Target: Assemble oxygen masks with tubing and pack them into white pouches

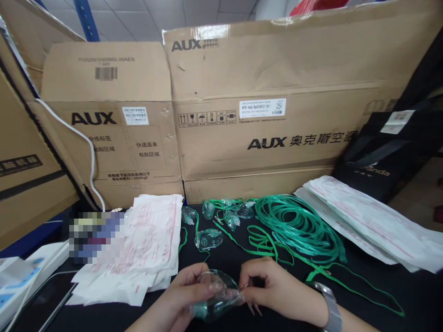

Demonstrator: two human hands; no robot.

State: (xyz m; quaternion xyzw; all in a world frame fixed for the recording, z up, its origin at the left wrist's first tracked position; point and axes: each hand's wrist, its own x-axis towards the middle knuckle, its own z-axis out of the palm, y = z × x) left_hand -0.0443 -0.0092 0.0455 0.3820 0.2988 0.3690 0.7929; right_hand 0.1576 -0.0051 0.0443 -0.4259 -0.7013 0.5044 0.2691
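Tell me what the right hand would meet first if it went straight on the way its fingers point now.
The right hand points leftward and pinches at the rim of the clear mask, so that comes first. Right behind it, probably, is the left hand cupping the mask.

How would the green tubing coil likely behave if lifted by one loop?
Probably floppy: the green tubing coil lies in loose, uneven loops. It would likely sag and unravel, since nothing visibly binds it. It may snag the thin green straps beside it.
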